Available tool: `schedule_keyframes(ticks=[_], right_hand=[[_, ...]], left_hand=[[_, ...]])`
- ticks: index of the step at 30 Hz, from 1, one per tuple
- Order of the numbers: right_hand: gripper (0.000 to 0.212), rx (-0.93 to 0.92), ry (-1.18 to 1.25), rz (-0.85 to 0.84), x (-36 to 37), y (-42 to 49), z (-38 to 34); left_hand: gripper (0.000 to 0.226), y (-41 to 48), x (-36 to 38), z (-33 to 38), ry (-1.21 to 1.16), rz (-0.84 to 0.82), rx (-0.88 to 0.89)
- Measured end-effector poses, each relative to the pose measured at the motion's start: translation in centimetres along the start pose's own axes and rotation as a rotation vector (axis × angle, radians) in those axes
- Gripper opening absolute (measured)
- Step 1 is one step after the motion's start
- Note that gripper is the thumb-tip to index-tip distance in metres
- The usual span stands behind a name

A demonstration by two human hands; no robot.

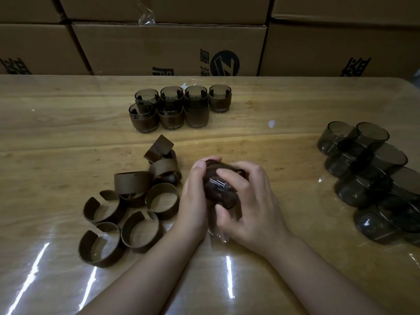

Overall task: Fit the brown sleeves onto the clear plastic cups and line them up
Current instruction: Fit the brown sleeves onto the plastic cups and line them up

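Left hand [193, 201] and right hand [247, 201] both curled around one clear cup [219, 189] with a brown sleeve [213, 168] partly on, at center of the surface [56, 133]. Loose sleeves [136, 201] heaped at 9 o'clock, sleeved cups [179, 108] lined up at 12, bare cups [375, 178] at 3. Cardboard boxes [168, 48] stacked behind.

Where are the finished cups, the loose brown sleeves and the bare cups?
finished cups [196, 114]: head view, a front cup's sleeve.
loose brown sleeves [131, 181]: head view, one sleeve's outer wall.
bare cups [363, 187]: head view, one cup's side.
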State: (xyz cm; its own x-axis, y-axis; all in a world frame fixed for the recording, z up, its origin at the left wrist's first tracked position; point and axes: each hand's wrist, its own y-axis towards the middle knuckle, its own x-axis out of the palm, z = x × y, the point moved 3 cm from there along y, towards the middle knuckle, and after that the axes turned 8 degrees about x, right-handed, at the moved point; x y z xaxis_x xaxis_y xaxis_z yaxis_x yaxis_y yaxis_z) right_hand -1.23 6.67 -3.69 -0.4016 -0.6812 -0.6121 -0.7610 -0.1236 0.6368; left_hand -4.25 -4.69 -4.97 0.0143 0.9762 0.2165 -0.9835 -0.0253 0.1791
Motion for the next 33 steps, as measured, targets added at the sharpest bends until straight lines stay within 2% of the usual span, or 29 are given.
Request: schedule_keyframes(ticks=[4, 9, 11, 14, 17, 22, 28, 31, 33], right_hand=[[0.043, 0.115, 0.116, 0.047, -0.3, 0.0, 0.9], [0.025, 0.37, 0.369, -0.051, 0.1, 0.1, 1.7], [0.032, 0.541, 0.557, -0.111, 0.3, 0.3, 2.2], [0.051, 0.824, 0.934, -0.172, 0.8, 0.6, 3.2], [0.058, 0.946, 1.112, -0.142, 0.9, 1.1, 3.4], [0.064, 0.916, 1.024, -0.2, 1.1, 1.0, 3.4], [0.051, 0.769, 0.675, -0.142, 1.5, 0.4, 3.7], [0.021, 0.64, 0.365, -0.012, 1.1, 0.1, 3.8], [0.015, 0.525, 0.262, 0.083, 0.2, 0.2, 2.8]], left_hand=[[0.04, -0.4, 1.5, 0.2, 0.166, -0.135, 0.094], [0.04, -0.9, 1.5, 0.0, 0.304, -0.131, 0.173], [0.045, -1.1, 1.5, 0.3, 0.389, -0.125, 0.244], [0.07, -1.4, 1.7, 0.4, 0.434, -0.174, 0.331], [0.084, -1.3, 1.7, 0.2, 0.405, -0.2, 0.322], [0.055, -1.0, 1.9, 0.4, 0.392, -0.219, 0.325], [0.044, -0.4, 1.3, -0.2, 0.111, -0.159, 0.064], [0.064, 0.2, 0.9, -0.3, -0.005, -0.038, -0.012], [0.068, 0.3, 0.7, -0.3, -0.104, 0.01, -0.04]])
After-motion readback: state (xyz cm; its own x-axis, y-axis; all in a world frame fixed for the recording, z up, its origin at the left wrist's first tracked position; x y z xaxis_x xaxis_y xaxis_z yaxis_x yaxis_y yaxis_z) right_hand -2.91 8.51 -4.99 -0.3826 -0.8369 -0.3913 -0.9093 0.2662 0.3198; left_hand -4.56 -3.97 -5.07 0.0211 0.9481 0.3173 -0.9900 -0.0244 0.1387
